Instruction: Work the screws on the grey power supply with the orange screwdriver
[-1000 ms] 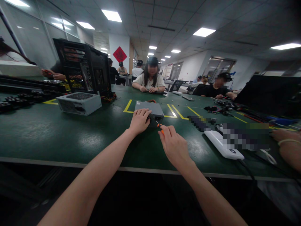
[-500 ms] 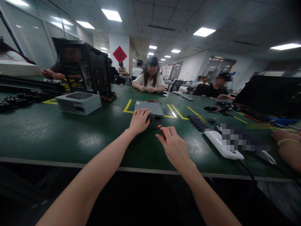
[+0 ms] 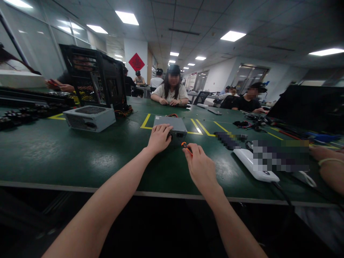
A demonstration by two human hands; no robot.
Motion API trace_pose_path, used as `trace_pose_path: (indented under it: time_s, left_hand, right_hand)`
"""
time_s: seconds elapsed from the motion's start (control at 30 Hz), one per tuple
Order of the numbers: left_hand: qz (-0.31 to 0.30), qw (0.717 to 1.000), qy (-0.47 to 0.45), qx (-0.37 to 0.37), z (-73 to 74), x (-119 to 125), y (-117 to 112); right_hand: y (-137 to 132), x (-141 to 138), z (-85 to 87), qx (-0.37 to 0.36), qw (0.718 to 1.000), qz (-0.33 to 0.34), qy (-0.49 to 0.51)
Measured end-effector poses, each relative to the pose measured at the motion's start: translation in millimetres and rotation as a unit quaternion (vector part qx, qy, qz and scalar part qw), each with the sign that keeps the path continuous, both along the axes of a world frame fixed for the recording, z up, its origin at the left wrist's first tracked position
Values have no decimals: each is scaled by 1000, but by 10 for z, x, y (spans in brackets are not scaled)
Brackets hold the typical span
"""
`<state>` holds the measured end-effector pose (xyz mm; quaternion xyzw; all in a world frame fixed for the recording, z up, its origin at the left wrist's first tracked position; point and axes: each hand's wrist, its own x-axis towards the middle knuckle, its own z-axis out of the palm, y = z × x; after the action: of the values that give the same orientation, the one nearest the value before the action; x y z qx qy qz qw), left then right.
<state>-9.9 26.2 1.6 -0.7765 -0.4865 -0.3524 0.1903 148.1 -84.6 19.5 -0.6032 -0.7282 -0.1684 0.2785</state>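
My left hand rests on the near end of a flat grey metal drive box lying on the green table, fingers curled over its edge. Just to its right, my right hand is closed round a small orange-and-black screwdriver, whose tip end points toward the box's near face. The box sits inside a yellow marked rectangle with coloured wires at its far end.
A grey power supply and an open black computer case stand at the left. A white device and cables lie at the right, beside another person's forearm. Other people sit across the table.
My right hand has turned the screwdriver in its fingers, more of the handle shows now, and it sits slightly nearer the box. The left hand has stayed on the box.
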Motion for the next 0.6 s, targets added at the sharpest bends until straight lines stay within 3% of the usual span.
trace_pose_path:
  time_s: [0.2,0.6]
  left_hand:
    - [0,1000,-4,-8,-1,6,1]
    - [-3,1000,-5,-13,3,5,-3]
  right_hand:
    - [-32,-10,-67,-24,999,35,-31]
    - [49,-14,-70,48,997,61,30]
